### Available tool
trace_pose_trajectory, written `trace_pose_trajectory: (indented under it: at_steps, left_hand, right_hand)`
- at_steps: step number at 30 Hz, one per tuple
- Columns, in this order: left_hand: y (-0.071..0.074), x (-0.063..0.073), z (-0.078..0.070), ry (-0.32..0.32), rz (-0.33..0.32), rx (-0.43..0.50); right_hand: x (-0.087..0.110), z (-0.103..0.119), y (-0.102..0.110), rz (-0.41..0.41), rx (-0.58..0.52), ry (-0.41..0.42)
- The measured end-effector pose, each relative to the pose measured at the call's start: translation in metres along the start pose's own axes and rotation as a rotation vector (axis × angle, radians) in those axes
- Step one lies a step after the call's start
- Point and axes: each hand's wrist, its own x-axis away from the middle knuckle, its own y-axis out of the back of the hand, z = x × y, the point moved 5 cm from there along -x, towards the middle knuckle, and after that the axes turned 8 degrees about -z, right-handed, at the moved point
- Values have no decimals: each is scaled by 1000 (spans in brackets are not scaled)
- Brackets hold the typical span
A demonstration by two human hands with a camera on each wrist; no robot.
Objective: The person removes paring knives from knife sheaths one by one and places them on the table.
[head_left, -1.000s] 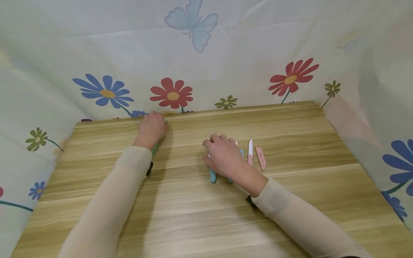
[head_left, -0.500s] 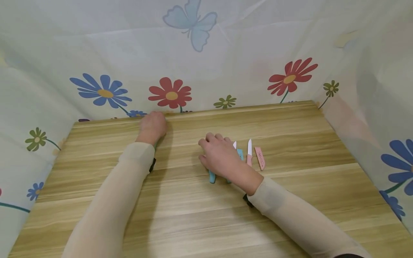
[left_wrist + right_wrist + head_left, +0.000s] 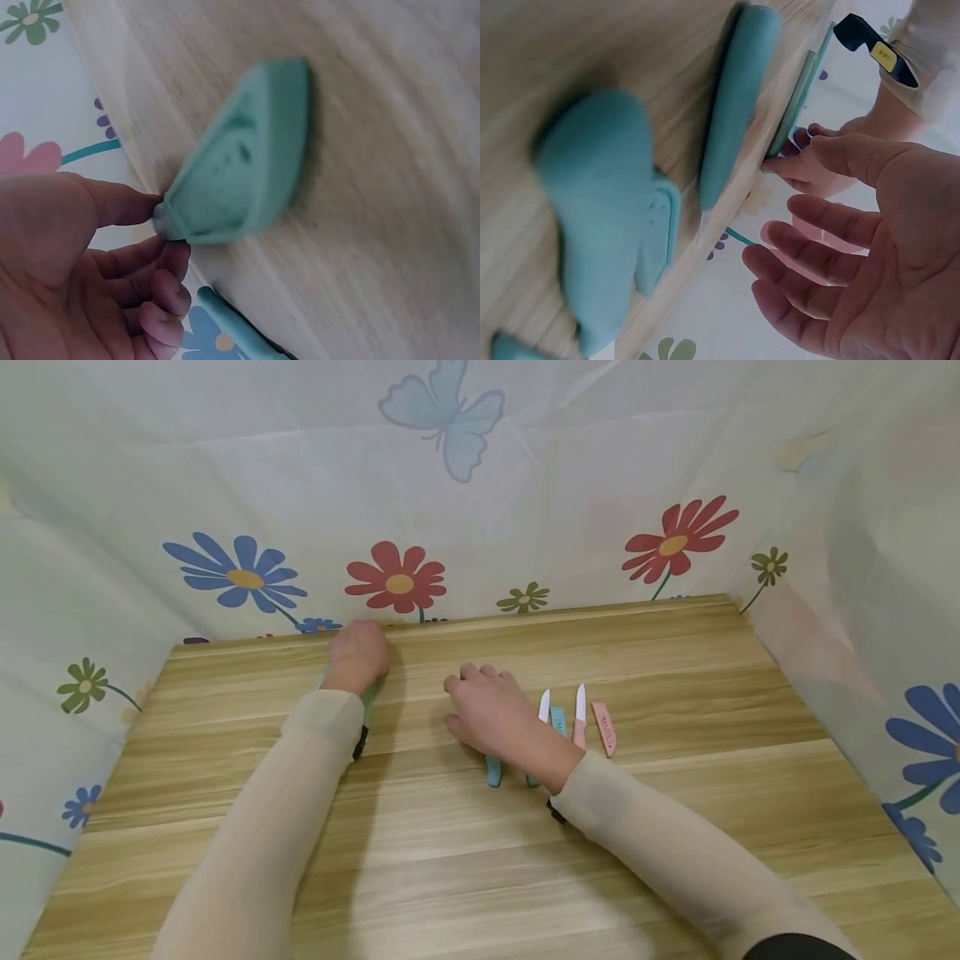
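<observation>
At the table's far edge my left hand pinches the narrow end of what looks like a green knife sheath between thumb and fingertips. A second green piece, a slim handle, lies close by. My right hand hovers palm down over the middle of the table, fingers loosely bent and holding nothing. Beneath and beside it are two blue-handled knives; one blue handle shows below the hand, and the other knife's white blade shows at its right. A blue sheath lies alongside.
A pink-handled knife with a white blade and a pink sheath lie right of the blue ones. The wooden table meets a flower-printed cloth wall at the back and both sides.
My right hand has drifted left, uncovering more of the blue knife and sheath. The left hand stays at the far edge, its forearm shifted slightly right.
</observation>
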Motion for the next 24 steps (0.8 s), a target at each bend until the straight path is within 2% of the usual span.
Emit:
trace_pose_trajectory:
  at_steps: [4,14,19,24]
  left_hand:
    - [3,6,-2,26,5,28]
    - [5,16,-6,165,40,84]
    - [4,15,-7,192,43,85]
    - [3,16,-7,194,40,113]
  right_hand:
    - [-10,7,-5,37,-15,6]
    - [-33,27,-26,116,-22,-8]
    - [-41,36,-36,107,3,11]
    - [-47,40,-38,92,-19,-3]
